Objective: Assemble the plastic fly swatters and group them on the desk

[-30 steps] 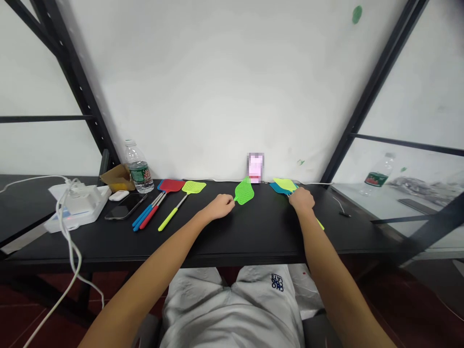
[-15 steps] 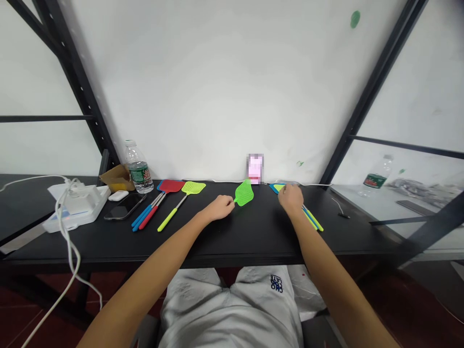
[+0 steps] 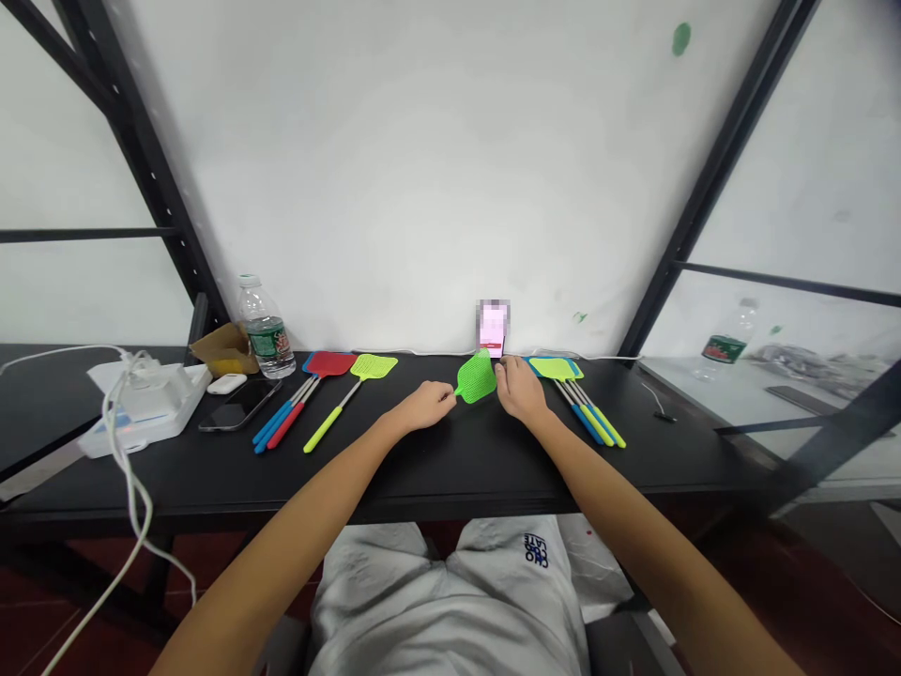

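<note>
My left hand (image 3: pixel 431 406) is closed around the neck end of a bright green fly swatter (image 3: pixel 476 377), whose mesh head points up and to the right. The handle is hidden under the hand. At the right edge of that head, my right hand (image 3: pixel 521 387) has its fingers curled, with the fingertips against the rim. Right of it lies a pile of fly swatters (image 3: pixel 557 368) with a yellow-green head on top and blue and yellow-green handles. To the left are a red fly swatter (image 3: pixel 330 363) over blue ones and a single yellow-green fly swatter (image 3: pixel 374 366).
A phone with a lit screen (image 3: pixel 493 327) leans on the wall behind the green head. On the left stand a water bottle (image 3: pixel 268 338), an open cardboard box (image 3: pixel 223 349), a dark phone (image 3: pixel 240 406), a white case (image 3: pixel 227 383) and a white power strip (image 3: pixel 147 408) with cables.
My right hand has moved left from the right-hand pile to the green swatter's head, uncovering the pile. My left hand keeps its hold on the green swatter. The view has shifted slightly.
</note>
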Available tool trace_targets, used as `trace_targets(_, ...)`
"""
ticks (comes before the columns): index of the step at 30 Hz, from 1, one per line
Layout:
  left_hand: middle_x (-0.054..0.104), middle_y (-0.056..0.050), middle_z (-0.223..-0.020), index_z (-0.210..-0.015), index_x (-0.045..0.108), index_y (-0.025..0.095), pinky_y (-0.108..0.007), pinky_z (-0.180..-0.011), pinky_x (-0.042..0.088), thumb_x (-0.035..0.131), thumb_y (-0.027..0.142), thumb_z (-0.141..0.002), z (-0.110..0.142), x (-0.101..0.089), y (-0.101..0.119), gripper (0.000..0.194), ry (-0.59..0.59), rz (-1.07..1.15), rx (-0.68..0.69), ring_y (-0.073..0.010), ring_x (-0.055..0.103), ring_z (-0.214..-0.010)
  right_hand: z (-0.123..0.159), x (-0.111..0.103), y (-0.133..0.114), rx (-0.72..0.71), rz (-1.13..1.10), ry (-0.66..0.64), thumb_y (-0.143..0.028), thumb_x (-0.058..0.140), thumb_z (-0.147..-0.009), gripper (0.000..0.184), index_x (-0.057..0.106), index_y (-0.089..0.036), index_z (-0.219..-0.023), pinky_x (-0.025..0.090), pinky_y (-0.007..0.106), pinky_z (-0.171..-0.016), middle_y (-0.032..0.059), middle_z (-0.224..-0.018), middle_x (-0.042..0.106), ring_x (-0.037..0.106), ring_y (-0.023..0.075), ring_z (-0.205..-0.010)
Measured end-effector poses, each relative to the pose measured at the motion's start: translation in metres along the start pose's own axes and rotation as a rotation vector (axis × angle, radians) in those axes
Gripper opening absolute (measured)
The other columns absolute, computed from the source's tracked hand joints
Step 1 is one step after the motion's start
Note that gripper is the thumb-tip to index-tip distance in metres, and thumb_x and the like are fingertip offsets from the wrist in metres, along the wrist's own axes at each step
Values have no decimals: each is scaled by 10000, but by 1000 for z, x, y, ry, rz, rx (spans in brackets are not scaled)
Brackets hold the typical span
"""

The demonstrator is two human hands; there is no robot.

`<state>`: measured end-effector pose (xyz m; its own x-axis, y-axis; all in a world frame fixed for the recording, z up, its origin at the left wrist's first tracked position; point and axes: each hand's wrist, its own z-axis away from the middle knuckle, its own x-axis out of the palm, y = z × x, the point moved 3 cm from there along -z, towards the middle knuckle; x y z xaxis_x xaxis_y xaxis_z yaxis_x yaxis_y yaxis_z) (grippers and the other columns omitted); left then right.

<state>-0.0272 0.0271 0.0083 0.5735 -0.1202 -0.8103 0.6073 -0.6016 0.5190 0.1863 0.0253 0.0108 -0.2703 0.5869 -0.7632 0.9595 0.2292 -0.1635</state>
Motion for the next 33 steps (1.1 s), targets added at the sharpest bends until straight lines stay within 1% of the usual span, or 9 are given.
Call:
trace_targets(4,464,29,-584,-628,485,184,-258,-579,289,459,315,-852,0,1,-1,260,-5,25,-3,-124,439,-592,1,0,-3,-28,-35,-29,-332,247,-1034,365,549,-145,-1115,357,311,-923,124,-1064,609,531,234,-1023)
trace_targets(9,450,37,-578,-618,461,187,-258,-579,287,447,327,-863,0,2,-1,282,-7,32,7,-117,423,-578,3,0,-8,-36,-65,-96,-342,245,-1039,351,541,-165,-1103,370,289,-888,111,-1057,627,555,221,-1016)
trace_targets(14,434,39,-577,-614,442,188,-261,-576,279,442,348,-869,1,1,0,302,-13,31,13,-114,407,-573,2,1,-7,-41,-83,-90,-354,265,-1037,334,533,-161,-1087,373,283,-843,108,-1032,638,568,217,-995)
trace_targets(18,429,38,-575,-611,438,187,-262,-570,271,441,360,-872,1,0,0,313,-20,25,16,-115,401,-574,2,2,-6,0,-80,-116,-391,281,-1032,332,520,-162,-1063,373,282,-800,109,-998,644,578,221,-955)
trace_targets(23,426,39,-570,-607,430,185,-262,-572,270,438,374,-881,1,0,1,333,-18,23,20,-112,401,-571,2,2,-4,67,-82,-165,-431,282,-1029,359,486,-149,-1120,358,279,-723,118,-971,656,598,227,-879)
trace_targets(27,419,40,-562,-586,406,182,-261,-565,261,447,388,-878,0,0,1,359,-11,38,34,-107,394,-568,2,2,-2,90,-63,-175,-415,240,-1039,370,481,-147,-1124,346,280,-687,120,-956,667,610,229,-855)
trace_targets(30,413,40,-558,-575,386,180,-261,-560,249,453,397,-873,1,1,2,374,-9,40,34,-102,377,-565,2,3,-1,108,-38,-178,-411,205,-1043,391,488,-152,-1116,339,285,-664,107,-905,675,619,232,-807)
trace_targets(33,397,43,-555,-576,376,179,-263,-554,239,447,416,-877,1,2,3,390,-8,36,26,-99,361,-561,2,4,0,133,8,-190,-428,187,-1043,420,502,-158,-1107,342,288,-668,106,-879,678,626,237,-798)
